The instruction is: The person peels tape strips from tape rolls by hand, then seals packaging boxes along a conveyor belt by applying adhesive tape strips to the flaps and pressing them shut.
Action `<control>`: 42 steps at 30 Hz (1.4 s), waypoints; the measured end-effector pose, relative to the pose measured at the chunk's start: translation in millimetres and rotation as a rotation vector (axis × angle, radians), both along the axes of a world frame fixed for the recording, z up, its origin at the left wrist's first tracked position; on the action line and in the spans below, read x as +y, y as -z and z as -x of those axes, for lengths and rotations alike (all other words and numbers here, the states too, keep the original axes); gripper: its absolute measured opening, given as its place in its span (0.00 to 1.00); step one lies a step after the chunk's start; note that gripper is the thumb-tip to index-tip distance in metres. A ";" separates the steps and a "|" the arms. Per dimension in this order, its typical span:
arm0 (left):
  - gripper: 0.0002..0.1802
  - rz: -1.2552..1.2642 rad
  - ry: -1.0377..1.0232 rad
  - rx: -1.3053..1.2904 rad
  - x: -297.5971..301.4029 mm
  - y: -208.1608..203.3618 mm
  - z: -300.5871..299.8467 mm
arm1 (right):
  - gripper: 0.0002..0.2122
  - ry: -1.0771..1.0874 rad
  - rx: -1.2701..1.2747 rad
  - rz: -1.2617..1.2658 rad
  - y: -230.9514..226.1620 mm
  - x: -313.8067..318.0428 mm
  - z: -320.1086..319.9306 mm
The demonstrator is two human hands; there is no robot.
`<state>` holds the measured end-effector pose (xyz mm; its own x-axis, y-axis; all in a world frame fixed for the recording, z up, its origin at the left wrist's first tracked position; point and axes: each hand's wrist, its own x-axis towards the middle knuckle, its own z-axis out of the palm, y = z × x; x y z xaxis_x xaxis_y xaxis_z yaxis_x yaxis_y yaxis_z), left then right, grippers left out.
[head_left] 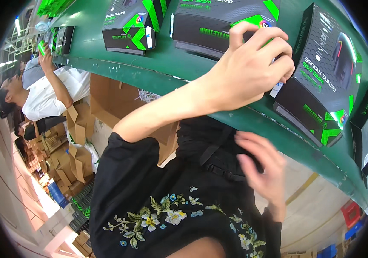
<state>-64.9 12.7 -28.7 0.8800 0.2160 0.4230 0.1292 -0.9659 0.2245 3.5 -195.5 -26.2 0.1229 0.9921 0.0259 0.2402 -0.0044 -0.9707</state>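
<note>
My left hand (252,64) reaches over the front of the table, its fingers bent and curled. It hovers at or touches the near right end of a black and green gaming mouse box (205,48); contact is hard to tell. A small white patch shows under its fingertips, beside a second mouse box (321,73) to the right. Whatever lies between those fingers is hidden. Lower down, in front of my body, my right hand (263,165) is slightly blurred, thumb and fingers apart, with nothing visible in it.
The boxes lie on a green table (166,79). Another mouse box (134,26) sits to the left, and a dark box (366,129) at the far right. An open carton (110,99) stands below the table edge. At left, a person (50,92) holds a small green item.
</note>
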 end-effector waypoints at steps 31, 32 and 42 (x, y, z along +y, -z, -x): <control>0.32 -0.235 0.306 0.092 -10.1 -27.3 -29.4 | 0.47 0.407 -0.362 0.228 -22.3 -66.1 -140.3; 0.29 -0.229 0.379 0.076 -6.4 -27.9 -43.0 | 0.45 0.396 -0.301 0.204 -24.6 -68.7 -145.8; 0.23 1.035 0.646 -0.309 5.6 -69.5 -71.9 | 0.21 0.693 -0.090 -0.181 -58.6 -83.3 -196.8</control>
